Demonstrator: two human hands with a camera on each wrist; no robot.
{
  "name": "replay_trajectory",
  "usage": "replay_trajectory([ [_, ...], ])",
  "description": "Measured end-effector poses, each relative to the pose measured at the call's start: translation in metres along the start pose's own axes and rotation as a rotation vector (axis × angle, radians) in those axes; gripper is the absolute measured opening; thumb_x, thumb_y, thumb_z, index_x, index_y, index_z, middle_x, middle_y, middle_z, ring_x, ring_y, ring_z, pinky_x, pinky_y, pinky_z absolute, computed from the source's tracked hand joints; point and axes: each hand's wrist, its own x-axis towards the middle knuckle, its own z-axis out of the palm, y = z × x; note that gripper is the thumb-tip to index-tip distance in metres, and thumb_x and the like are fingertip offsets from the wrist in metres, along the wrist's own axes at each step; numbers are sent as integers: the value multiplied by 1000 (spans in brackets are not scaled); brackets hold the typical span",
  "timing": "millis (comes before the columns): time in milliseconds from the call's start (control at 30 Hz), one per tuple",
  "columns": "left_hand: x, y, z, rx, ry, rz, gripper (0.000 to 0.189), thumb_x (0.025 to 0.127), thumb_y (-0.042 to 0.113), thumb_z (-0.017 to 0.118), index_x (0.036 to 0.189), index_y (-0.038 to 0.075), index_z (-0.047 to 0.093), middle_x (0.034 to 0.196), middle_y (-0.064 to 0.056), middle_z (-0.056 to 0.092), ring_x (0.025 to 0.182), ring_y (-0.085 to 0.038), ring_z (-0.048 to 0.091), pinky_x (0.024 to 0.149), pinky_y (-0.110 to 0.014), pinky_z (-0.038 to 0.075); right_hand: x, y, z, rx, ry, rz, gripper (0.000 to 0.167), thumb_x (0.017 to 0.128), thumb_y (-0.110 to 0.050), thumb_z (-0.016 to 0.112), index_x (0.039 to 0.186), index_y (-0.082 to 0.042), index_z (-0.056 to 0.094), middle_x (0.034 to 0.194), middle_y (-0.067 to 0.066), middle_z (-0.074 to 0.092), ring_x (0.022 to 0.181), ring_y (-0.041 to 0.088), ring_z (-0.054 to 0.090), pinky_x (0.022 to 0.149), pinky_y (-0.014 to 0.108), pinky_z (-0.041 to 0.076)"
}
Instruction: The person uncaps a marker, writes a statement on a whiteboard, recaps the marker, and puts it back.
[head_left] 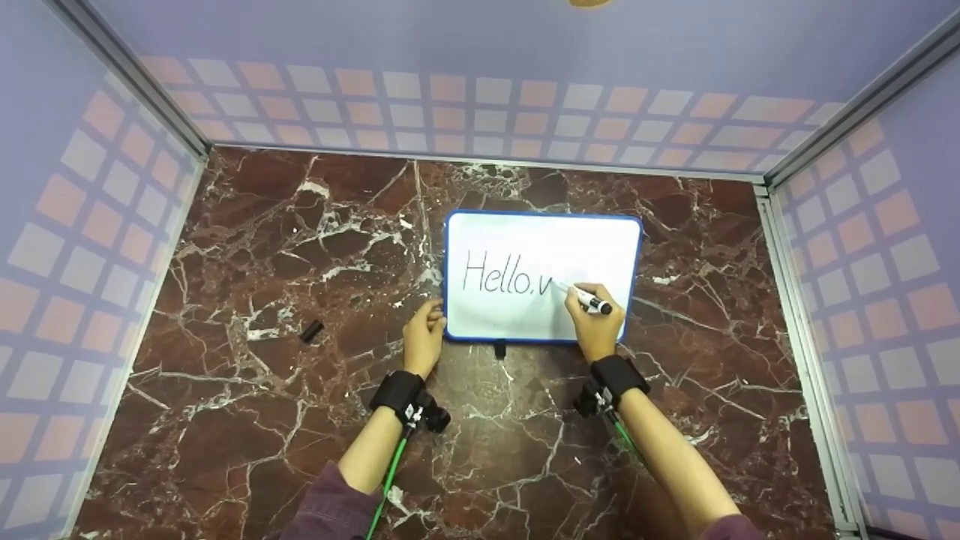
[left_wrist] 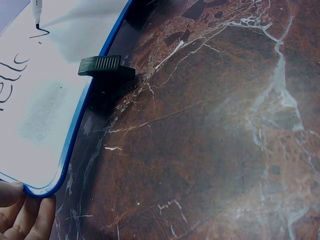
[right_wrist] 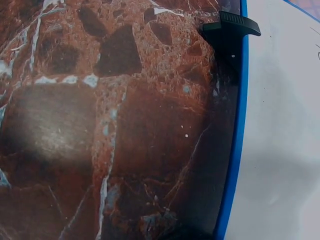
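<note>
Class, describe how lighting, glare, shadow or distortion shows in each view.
Head view: whiteboard brightly lit, soft shadow beside the right hand; left wrist: dark shadow next to the black clip; right wrist: hazy glare on the marbled table, the board's blue edge looking bowed, possibly lens distortion.

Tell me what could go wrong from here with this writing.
The left hand steadies the board only near its lower left corner, so the board might shift under the marker in the right hand.

The text already reaches about the middle, so more letters could get cramped toward the right edge.

What looks like the cap lies loose, left of the board; if knocked, it might roll away.
</note>
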Motion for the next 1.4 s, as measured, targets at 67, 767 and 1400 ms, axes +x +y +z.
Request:
replay_trajectory([
  [67,0,0,0,0,0,-4,29,86,1,58,114,3,61,100,-21,69,91,-33,67,83,-41,54,-1,0,0,11,-1,3,7,75,5,65,79,10,66,70,22,67,60,-9,50,57,3,40],
  [767,-1,-2,1,-1,0,12,29,85,1,58,114,2,61,100,-23,68,91,-34,67,82,-43,54,-15,5,-4,-24,-29,10,5,73,3,64,73,8,65,65,19,66,56,-3,50,54,5,38],
  [1400,1,-1,0,-1,-1,10,29,85,0,58,113,1,61,99,-21,69,90,-33,67,83,-41,54,-5,5,-5,-31,46,6,6,74,4,65,78,8,66,69,21,67,59,-3,51,57,3,39],
])
